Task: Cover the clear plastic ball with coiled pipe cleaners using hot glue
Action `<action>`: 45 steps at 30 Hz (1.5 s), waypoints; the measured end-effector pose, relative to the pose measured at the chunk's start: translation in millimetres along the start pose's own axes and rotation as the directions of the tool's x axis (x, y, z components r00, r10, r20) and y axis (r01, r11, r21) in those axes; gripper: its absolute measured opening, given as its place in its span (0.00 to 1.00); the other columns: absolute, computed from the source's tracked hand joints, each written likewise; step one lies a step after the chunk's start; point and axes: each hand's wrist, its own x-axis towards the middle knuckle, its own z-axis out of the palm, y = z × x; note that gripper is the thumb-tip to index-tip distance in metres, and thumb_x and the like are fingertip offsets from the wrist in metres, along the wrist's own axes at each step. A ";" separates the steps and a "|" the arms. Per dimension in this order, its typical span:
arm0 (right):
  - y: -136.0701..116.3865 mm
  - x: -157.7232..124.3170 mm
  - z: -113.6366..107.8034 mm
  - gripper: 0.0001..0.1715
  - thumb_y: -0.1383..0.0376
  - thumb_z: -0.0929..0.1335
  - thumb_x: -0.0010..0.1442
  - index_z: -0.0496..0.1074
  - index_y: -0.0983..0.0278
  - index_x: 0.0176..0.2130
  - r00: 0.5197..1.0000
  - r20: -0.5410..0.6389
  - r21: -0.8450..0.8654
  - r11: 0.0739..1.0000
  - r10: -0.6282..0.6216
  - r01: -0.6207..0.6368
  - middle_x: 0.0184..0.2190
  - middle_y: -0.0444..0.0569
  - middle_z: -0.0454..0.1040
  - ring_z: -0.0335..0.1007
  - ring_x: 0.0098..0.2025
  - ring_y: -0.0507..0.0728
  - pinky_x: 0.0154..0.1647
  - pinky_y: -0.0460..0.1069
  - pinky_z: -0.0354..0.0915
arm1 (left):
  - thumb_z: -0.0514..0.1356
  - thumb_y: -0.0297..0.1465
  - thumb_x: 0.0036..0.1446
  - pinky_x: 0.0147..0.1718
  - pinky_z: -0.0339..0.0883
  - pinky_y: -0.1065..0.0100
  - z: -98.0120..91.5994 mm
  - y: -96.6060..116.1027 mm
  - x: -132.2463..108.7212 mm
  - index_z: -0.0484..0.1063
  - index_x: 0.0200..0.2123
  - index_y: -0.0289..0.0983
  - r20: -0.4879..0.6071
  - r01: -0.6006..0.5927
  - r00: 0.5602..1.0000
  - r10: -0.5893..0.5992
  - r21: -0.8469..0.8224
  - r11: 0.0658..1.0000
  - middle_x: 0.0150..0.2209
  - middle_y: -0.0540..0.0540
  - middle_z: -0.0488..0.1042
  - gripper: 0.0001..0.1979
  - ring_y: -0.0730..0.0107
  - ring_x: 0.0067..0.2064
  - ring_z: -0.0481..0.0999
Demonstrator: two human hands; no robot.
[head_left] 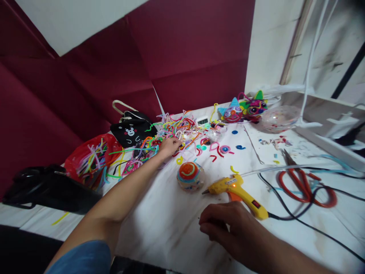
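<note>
My left hand (pixel 170 147) reaches into a heap of colourful pipe cleaners (pixel 179 127); its fingers are bent at the heap, and whether they grip a piece is too small to tell. Near the front, my right hand (pixel 221 224) hovers or rests over the white table with curled fingers and nothing visible in them. Just beyond it lies a yellow glue gun (pixel 239 190) with a small orange light lit. Left of its nozzle sits a clear ball (pixel 190 176) topped with red, orange and blue coils.
Red-handled scissors (pixel 306 186) and black cables lie at right. A clear bowl (pixel 281 118) and two decorated animal-like figures (pixel 252 108) stand behind. At left are a red bag of pipe cleaners (pixel 91 160), a black pouch (pixel 132 131) and a black bag (pixel 51 188).
</note>
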 end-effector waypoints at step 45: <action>3.6 0.7 -2.5 0.09 0.65 0.67 0.62 0.75 0.64 0.32 0.997 -0.072 0.081 0.996 0.033 -0.027 0.22 0.44 0.75 0.69 0.23 0.49 0.25 0.43 0.61 | 0.56 0.41 0.59 0.38 0.66 0.67 -19.9 -2.3 -20.8 0.65 0.36 0.37 -0.184 -0.441 0.893 0.411 -0.541 0.716 0.34 0.48 0.72 0.13 0.68 0.36 0.73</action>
